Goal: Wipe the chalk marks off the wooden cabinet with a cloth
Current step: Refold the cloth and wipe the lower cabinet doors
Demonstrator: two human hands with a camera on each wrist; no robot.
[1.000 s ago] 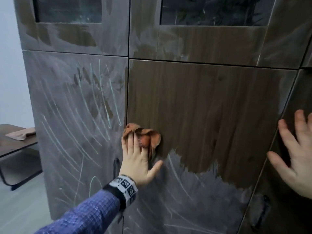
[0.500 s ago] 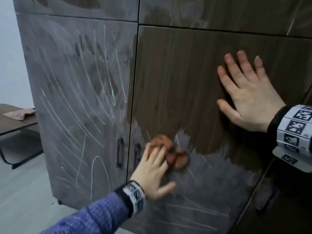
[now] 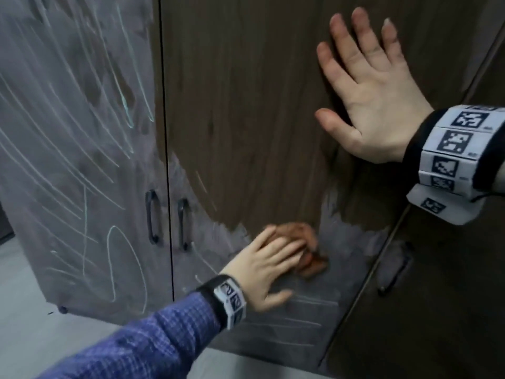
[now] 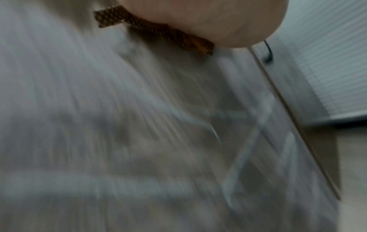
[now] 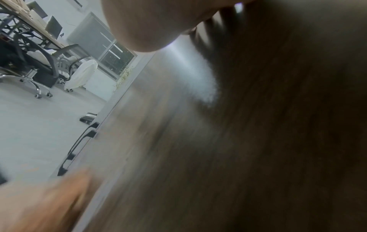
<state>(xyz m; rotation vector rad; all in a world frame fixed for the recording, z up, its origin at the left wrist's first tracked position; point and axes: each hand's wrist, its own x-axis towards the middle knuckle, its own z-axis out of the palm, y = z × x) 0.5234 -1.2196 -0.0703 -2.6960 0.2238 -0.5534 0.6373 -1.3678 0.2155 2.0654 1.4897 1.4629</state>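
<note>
From the head camera, the small, bunched rust-orange cloth (image 3: 300, 248) sits low and centre-right in the frame, pressed against the dark wood-grain cabinet door (image 3: 246, 105) by the left hand (image 3: 269, 272); its fingers lie straight and slightly spread over the cloth, pressing it flat and not curled round it. The cloth looks soft, light and limp — it should crumple and slide out from under the palm unless the pressure is broad, so the best hold is likely flat over its middle, with the loose folds tucked under the fingertips. The right hand (image 3: 369, 102), upper right, rests flat on the wiped wood with fingers straight and apart, holding nothing. Grey chalk haze (image 3: 273, 324) covers the door's bottom strip; pale chalk scribbles (image 3: 82, 132) fill the neighbouring left door (image 3: 41, 242). Two dark bar handles (image 3: 166, 222) stand on either side of the door seam, left of the cloth — a sweep that way could snag on them.

In the left wrist view, blurred, a strip of brown woven cloth (image 4: 155, 29) peeks from under the palm (image 4: 208, 18) at the top; the fingers are hidden; a dark handle (image 4: 268, 51) shows at upper right.

In the right wrist view, the heel of the hand (image 5: 151, 23) fills the top against dark wood; the fingers cannot be told; office chairs (image 5: 39, 62) stand at upper left.
</note>
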